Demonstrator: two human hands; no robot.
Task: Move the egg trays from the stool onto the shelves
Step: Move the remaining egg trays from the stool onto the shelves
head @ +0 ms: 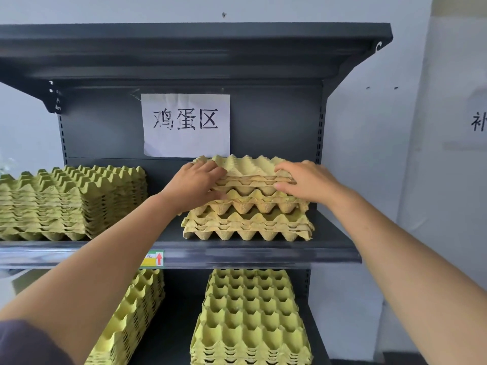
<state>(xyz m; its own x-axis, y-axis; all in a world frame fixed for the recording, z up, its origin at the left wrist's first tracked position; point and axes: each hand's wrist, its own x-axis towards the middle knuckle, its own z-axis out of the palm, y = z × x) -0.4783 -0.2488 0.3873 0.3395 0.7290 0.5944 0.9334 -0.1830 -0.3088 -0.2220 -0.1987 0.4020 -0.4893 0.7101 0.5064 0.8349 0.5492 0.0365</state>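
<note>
Seating the top trays on the tan stack, centre-right of the frame.
The left grip (196, 183) and right grip (308, 181) each pinch the top egg trays (250, 167) at opposite edges, fingers over and thumbs under, above the stack (247, 222) on the middle shelf (237, 256). Best lowered level so the cups nest, sliding the thumbs out last.

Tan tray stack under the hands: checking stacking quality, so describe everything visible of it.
The tan stack is moulded pulp egg trays, yellowish-tan, empty, nested unevenly with gaps. It sits on the right of the middle shelf, below a paper sign. The left hand and right hand grip its top trays, fingers above, thumbs beneath.
</note>
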